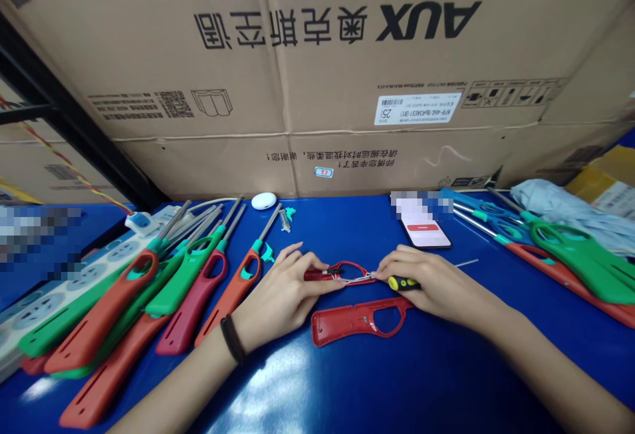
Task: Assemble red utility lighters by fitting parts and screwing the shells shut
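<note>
My left hand (290,285) is closed at the left end of an opened red lighter casing half (353,266), thumb and finger pinching around its inner parts. Thin pale wires (358,280) run across the casing between my two hands. Tucked in the palm of my right hand (434,282) is a screwdriver (403,283) with a yellow and black handle, its thin shaft sticking out to the right. The fingertips of that hand pinch at the casing's right end; what exactly they grip is too small to tell. Just below lies the other red casing half (337,325), hollow side up.
Several long gas lighters (188,275) lie at the left beside a power strip (84,275). More lighters (585,262) lie at the right. A phone (424,225), a white oval case (264,201) and small teal parts (268,253) sit farther back. A large cardboard box (317,103) stands behind.
</note>
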### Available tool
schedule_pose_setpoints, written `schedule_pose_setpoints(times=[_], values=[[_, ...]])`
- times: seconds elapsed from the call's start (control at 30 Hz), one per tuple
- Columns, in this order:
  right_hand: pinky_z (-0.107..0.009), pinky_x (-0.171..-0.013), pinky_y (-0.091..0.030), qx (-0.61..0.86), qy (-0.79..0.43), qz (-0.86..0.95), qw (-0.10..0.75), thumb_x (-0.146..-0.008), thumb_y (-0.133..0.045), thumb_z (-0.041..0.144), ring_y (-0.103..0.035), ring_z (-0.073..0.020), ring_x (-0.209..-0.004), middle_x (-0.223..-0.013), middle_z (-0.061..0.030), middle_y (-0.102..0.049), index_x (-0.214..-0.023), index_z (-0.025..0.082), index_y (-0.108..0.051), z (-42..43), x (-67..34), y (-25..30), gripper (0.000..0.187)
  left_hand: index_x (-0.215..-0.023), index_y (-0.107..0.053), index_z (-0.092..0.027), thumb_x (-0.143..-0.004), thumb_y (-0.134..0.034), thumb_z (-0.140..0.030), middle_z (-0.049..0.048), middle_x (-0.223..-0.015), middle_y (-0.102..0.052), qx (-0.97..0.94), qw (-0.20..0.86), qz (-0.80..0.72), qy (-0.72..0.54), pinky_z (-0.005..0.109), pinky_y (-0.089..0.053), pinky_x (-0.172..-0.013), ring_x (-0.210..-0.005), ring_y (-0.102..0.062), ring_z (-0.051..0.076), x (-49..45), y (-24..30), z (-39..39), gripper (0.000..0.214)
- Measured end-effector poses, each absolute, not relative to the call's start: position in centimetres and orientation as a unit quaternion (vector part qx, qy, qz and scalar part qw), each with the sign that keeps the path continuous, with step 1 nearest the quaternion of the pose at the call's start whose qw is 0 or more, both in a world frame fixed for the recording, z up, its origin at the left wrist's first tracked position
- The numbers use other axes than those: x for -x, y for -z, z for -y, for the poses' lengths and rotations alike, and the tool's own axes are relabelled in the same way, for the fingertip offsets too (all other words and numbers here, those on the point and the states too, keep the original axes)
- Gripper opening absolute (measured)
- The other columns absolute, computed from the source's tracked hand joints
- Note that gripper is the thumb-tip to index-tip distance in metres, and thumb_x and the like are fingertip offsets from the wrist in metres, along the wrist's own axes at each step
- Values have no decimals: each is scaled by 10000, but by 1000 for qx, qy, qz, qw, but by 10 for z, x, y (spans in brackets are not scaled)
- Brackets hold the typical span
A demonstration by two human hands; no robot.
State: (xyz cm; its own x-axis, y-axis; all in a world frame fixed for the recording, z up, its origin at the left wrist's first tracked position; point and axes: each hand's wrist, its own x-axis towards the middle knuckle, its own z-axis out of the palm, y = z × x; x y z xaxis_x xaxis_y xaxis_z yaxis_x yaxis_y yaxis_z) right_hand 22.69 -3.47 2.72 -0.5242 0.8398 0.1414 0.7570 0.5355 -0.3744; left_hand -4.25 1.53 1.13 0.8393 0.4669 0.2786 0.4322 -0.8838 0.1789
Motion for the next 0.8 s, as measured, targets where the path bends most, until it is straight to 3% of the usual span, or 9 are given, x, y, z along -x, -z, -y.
schedule_pose_setpoints(times=[0.3,0.8], values=[[-299,-667,-528,462,-41,879,115,-748,-502,-33,-601,-200,-844,-942,-73,-666,-932,185,-679,39,-214,-25,336,-1246,-553,-378,-919,-461,-137,46,-1062,-573,-957,47,-242,-151,553,-320,-1029,-1003,-546,191,43,-11,-16,417],[-288,-685,-542,435,-60,890,122,-756,-485,-30,-603,-192,-899,-1061,-49,-674,-1031,221,-674,44,-216,-21,418,-1214,-573,-397,-910,-472,-113,27,-1083,-588,-955,56,-237,-170,521,-340,-1034,-1014,-562,176,45,-10,-18,428]])
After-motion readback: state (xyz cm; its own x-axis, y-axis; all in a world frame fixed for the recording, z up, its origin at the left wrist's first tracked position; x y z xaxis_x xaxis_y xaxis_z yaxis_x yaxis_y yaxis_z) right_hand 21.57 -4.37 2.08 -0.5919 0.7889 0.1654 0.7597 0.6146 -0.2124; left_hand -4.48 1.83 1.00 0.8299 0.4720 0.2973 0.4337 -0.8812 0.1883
